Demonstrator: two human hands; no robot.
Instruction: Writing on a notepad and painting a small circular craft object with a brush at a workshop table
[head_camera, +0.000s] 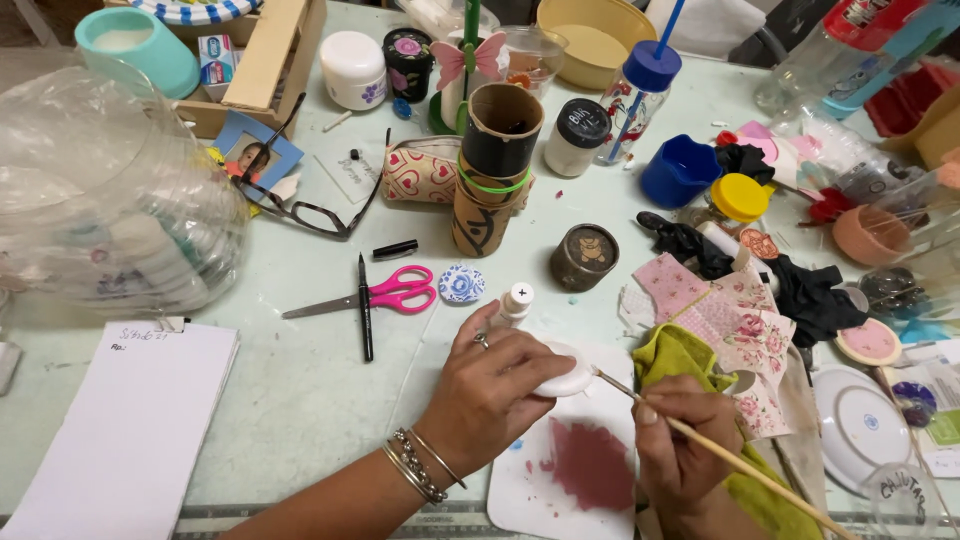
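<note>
Now | left fingers (520, 365) clamp white disc (570, 372) | right fingers (655, 408) pinch brush (720, 455) beside it.

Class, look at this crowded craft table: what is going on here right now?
A person is painting at the table. The left hand presses a small white round piece down on a white board smeared with pink paint. The right hand holds a thin wooden brush, its tip touching the piece's edge. A small white bottle stands just behind the left hand; pink scissors and a black pen lie unused further left.
</note>
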